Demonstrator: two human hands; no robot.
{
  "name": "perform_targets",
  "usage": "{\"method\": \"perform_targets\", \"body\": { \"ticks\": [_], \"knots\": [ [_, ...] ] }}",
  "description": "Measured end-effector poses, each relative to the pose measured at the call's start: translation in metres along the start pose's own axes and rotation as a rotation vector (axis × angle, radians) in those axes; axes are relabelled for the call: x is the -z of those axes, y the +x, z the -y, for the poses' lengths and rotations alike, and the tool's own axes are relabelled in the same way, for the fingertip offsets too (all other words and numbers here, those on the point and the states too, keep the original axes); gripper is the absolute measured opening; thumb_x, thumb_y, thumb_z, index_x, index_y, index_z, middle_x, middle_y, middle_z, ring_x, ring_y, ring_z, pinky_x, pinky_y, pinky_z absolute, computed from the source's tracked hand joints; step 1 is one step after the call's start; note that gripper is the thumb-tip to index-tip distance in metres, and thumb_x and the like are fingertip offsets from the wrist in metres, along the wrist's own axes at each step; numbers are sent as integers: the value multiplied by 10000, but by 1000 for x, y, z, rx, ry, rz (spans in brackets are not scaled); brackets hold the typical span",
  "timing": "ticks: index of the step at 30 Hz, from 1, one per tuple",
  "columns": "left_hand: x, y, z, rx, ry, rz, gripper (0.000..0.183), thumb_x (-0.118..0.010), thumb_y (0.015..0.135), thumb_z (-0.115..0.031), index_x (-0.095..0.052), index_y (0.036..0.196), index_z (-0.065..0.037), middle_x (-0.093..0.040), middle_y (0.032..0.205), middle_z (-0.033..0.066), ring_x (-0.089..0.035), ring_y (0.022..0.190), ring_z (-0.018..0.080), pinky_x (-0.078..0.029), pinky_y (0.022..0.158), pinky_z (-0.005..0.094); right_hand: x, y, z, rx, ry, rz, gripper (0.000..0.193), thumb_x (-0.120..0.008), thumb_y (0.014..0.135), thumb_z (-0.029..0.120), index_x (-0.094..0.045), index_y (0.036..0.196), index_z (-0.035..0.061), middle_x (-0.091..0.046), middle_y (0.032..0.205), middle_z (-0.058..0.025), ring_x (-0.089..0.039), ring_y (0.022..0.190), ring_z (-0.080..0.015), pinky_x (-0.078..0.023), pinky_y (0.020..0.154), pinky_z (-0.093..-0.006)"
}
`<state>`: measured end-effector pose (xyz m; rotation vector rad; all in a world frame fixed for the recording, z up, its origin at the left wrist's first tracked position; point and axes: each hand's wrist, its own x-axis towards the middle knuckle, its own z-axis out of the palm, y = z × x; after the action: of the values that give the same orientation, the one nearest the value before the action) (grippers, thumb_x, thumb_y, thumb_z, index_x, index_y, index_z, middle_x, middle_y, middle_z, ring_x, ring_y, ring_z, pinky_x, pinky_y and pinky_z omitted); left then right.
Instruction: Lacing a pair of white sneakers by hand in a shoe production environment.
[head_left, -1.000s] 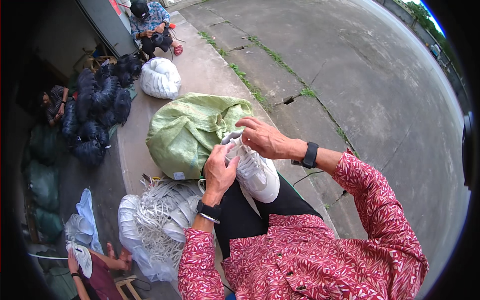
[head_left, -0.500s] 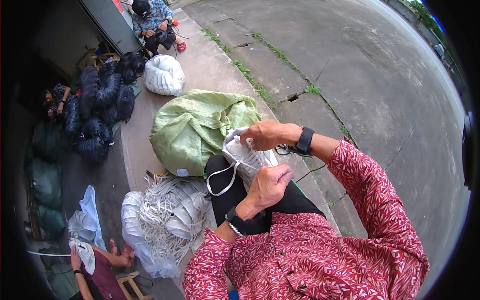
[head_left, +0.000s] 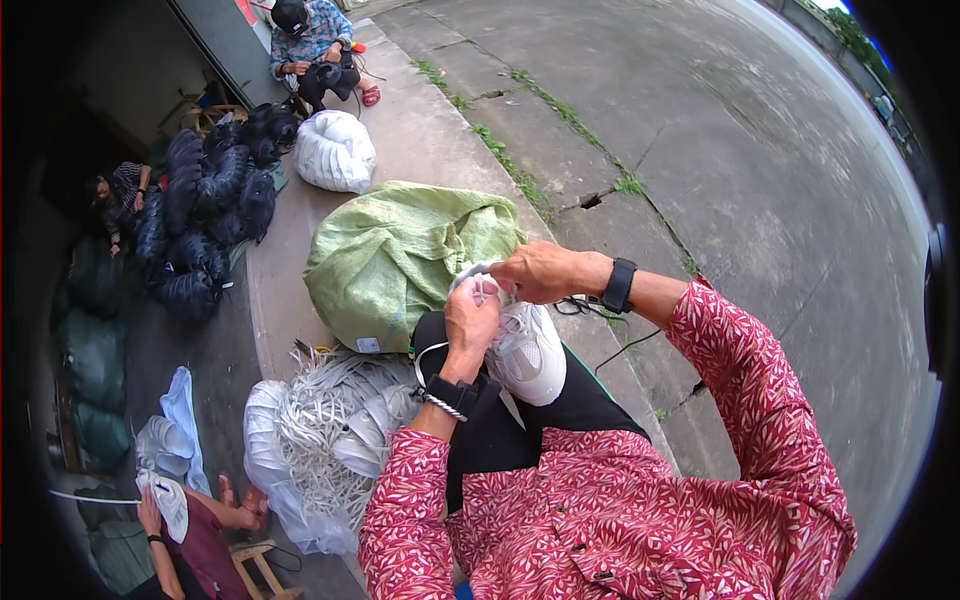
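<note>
A white sneaker (head_left: 528, 355) lies across my black-clad thighs, its toe pointing toward me. My left hand (head_left: 472, 318) is closed at the lace holes, pinching the white shoelace (head_left: 424, 352), which hangs in a loop beside my left wrist. From the right, my right hand (head_left: 543, 273) grips the sneaker's upper near the ankle opening, with its fingertips close to the left ones. The fingers partly hide the lacing. Just beyond my knees sits a bulging light-green woven sack (head_left: 385, 260).
To my left lies a heap of white shoelaces (head_left: 335, 430) in clear plastic. Further off are a white bundle (head_left: 335, 152) and stacked black bundles (head_left: 205, 200). Several people sit nearby; one at lower left holds a white shoe piece (head_left: 170, 505). Cracked concrete (head_left: 760, 200) extends right.
My left hand has moved up and away from me to the lace holes, beside my right hand. The sneaker's toe, covered before, now shows. My right hand has shifted slightly.
</note>
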<state>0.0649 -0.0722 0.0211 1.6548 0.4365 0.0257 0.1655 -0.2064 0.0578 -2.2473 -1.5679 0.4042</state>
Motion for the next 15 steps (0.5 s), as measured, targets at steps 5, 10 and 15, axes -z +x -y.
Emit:
{"method": "perform_targets", "body": {
  "ticks": [5,10,15],
  "knots": [
    [-2,27,14,-141,495,184,70,-526,805,-65,-573,846,-33,-566,602,64,-496,393,106,-348,325,258,-2,-6,0,47,67,-72,189,-601,693,35,-566,879,41,-629,719,-135,-617,708,-331,-456,607,-431],
    [9,15,-1,-291,727,80,81,-539,775,-82,-581,812,-23,-597,648,131,-590,549,224,-441,477,350,-5,-15,-5,-11,86,-84,149,-609,728,92,-566,867,62,-619,701,-133,-614,702,-329,-447,597,-440],
    [104,2,20,-92,706,-255,60,-532,736,-72,-558,740,-17,-600,700,175,-596,695,348,-449,621,416,-9,-12,-6,-54,148,-88,107,-595,769,150,-562,849,87,-587,651,-112,-595,655,-320,-440,563,-417]
  ]
}}
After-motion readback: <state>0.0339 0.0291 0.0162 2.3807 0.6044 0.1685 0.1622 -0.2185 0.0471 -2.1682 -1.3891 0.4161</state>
